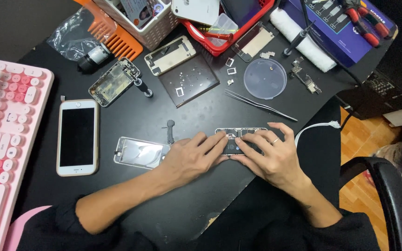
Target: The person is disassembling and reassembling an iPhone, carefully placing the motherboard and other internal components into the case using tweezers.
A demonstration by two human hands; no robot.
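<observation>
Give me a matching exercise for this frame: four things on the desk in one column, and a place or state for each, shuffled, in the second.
Things:
1. opened phone body
2. white phone
3. tweezers
4. round clear lid

Places or states:
A. lying face up beside the pink keyboard
B. under the fingers of the left hand and right hand
C. beside a small circuit board
D. lying between the lid and the hands

Pairs: 1-B, 2-A, 3-D, 4-C
</observation>
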